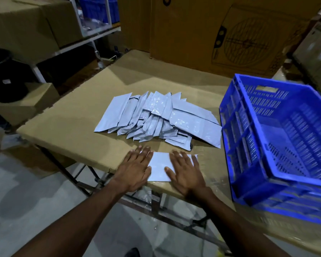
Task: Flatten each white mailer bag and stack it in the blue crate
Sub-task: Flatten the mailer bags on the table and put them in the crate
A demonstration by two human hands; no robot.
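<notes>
- Pressing flat: left hand [135, 168] and right hand [186, 170] both lie palm down on one bag [159, 168], fingers straight and spread, gripping nothing; the bag sits at the near edge of the table [72, 130].
- Sweeping outward from the middle looks like the way to do this well; it should push trapped air toward the ends (the bag's bare centre already looks smooth).
- Keep the near edge on the table; an overhang would probably crease.
- Beyond the hands, the pile [156, 117] of unflattened bags waits mid-table, close by.
- The crate [248, 180] stands to the right, tilted, seemingly empty; lay the bag flat on its floor.
</notes>
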